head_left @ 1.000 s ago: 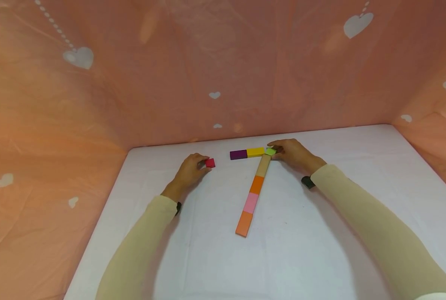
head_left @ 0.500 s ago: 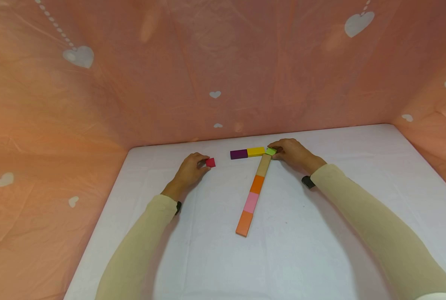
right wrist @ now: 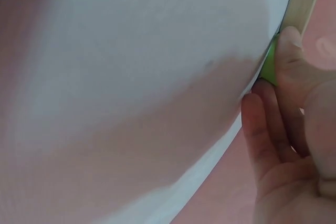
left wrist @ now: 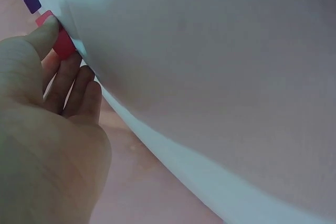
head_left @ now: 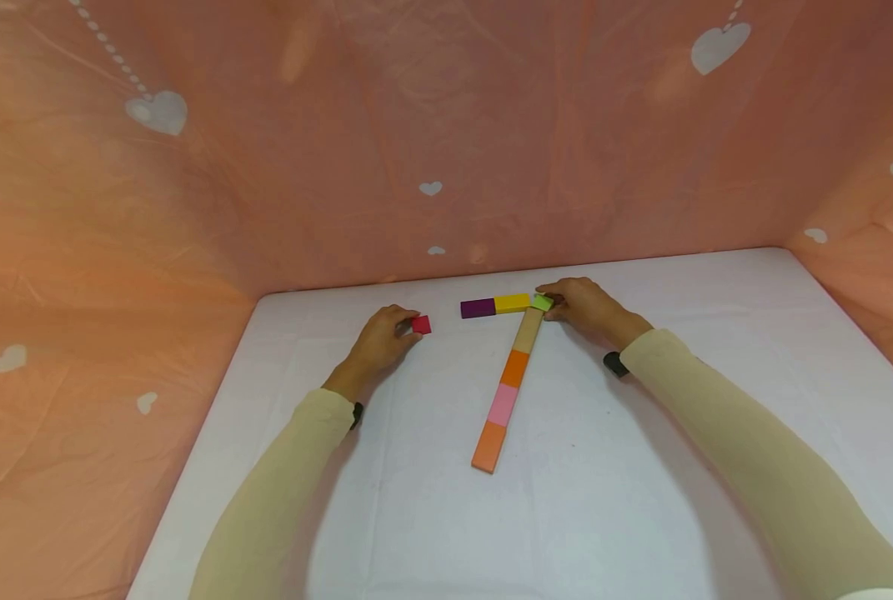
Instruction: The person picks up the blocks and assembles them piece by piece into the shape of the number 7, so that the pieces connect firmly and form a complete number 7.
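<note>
My left hand (head_left: 374,343) pinches a small red block (head_left: 422,325) between thumb and fingers, left of the other blocks. In the left wrist view the thumb lies across the red block (left wrist: 64,44). At the far side of the table, my right hand (head_left: 590,310) pinches a light green block (head_left: 542,302), which is partly hidden by the thumb in the right wrist view. A natural-wood block (head_left: 527,331) touches or nearly touches its near side. From there a slanting row runs towards me: a dark orange block (head_left: 515,369), a pink block (head_left: 502,406) and a light orange block (head_left: 489,447).
A yellow block (head_left: 512,304) and a purple block (head_left: 478,309) lie end to end, left of the green one. All rest on a white-covered table (head_left: 431,517). An orange-pink curtain (head_left: 356,167) with white hearts stands behind its back edge and along both sides.
The green block appears slightly turned and lies flatter beside the wood block under my right fingers. Otherwise both hands and all other blocks stay where they were.
</note>
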The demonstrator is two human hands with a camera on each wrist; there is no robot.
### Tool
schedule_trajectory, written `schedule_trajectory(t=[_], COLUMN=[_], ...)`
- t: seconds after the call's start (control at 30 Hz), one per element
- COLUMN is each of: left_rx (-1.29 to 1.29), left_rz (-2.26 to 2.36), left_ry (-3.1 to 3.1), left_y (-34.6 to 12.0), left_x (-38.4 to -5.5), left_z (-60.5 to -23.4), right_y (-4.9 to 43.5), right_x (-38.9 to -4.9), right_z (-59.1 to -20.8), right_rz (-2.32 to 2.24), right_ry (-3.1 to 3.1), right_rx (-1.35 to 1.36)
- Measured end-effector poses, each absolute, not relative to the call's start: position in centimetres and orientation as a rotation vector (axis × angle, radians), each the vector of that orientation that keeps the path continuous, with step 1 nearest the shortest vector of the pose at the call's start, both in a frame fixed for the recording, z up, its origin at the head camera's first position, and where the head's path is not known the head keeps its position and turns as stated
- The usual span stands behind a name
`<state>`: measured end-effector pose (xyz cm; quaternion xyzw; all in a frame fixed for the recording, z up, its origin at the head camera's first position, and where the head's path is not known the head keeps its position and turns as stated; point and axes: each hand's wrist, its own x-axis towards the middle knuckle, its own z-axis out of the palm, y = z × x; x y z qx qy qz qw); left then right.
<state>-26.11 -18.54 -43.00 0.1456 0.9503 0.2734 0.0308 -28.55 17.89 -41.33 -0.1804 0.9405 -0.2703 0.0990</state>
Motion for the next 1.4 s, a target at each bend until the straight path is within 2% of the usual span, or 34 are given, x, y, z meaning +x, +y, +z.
schedule_trajectory(t=[0.77, 1.4], left_rx=[0.39, 0.482], left_rz=[0.828, 0.894], left_ry=[2.934, 2.902], left_y=[-18.2, -18.4], left_x=[-26.4, -27.1], left_z=[-43.3, -42.3], right_y=[18.0, 17.5], right_x=[-28.6, -28.3], right_z=[-41.3, -41.3], right_rz=[-0.787, -0.792], right_ry=[2.807, 2.784], right_rx=[-0.532, -0.451])
